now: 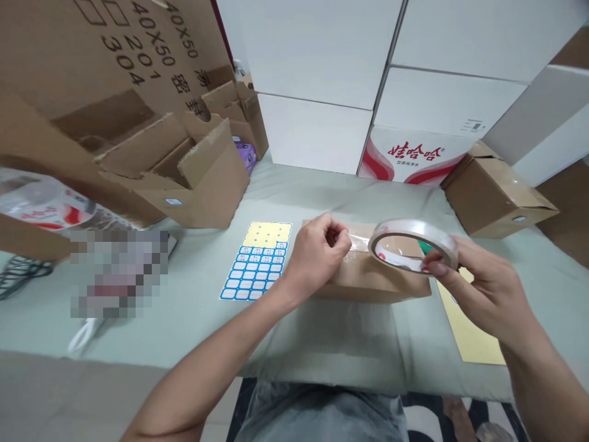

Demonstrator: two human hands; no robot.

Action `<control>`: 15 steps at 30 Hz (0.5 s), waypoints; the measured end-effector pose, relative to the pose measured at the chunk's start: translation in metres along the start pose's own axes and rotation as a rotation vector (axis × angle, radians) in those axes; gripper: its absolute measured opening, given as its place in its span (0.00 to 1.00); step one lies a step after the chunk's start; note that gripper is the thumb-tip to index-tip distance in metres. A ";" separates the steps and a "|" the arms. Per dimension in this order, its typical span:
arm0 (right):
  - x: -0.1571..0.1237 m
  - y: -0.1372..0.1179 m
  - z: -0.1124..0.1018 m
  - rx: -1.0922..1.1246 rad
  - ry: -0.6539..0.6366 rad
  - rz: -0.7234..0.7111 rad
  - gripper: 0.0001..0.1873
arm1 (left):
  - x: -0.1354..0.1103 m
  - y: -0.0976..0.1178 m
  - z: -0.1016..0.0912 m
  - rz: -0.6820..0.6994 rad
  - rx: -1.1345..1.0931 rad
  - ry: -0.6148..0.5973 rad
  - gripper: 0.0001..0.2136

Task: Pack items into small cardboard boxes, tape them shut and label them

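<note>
My right hand [488, 294] grips a roll of clear tape [414, 228], thumb at its inner ring and fingers around the outside. A short strip of tape [359, 241] runs leftward from the roll toward my left hand [322, 252]. Thumb and fingertips of that hand are pinched together at the strip's end, over the left part of a closed cardboard box [381, 279]. The box lies on the cloth-covered table directly in front of me. Both hands partly hide its top. A small green patch [424, 247] shows through the roll's ring.
A sheet of blue-edged labels [253, 270] lies left of the box, yellow backing paper [478, 331] to its right. An open carton [207, 178] stands at left, a smaller carton [497, 190] at right. White boxes [317, 135] line the back. Scissors [23, 273] lie far left.
</note>
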State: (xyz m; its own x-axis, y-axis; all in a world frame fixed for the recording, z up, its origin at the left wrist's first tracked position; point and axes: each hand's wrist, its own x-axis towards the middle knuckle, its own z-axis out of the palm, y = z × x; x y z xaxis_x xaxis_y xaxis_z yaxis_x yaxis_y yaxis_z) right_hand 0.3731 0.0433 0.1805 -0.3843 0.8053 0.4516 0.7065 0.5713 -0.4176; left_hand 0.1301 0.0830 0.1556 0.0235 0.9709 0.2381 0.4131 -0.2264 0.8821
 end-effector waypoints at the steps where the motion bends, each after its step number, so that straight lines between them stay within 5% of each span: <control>1: 0.001 -0.001 -0.001 0.007 0.011 -0.010 0.09 | 0.000 -0.001 0.001 0.029 0.065 0.011 0.05; 7: 0.022 -0.002 -0.004 -0.009 -0.181 -0.005 0.13 | -0.005 -0.003 0.001 0.149 0.367 0.021 0.10; 15: 0.041 -0.012 -0.008 -0.158 -0.299 -0.085 0.19 | 0.000 -0.006 0.000 0.111 0.477 -0.037 0.12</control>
State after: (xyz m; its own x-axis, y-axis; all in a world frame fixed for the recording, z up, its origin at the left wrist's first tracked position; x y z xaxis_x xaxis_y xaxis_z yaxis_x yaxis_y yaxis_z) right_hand 0.3539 0.0685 0.2106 -0.5865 0.7799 0.2188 0.7387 0.6258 -0.2503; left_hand 0.1276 0.0840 0.1500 0.1198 0.9469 0.2983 0.7770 -0.2764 0.5656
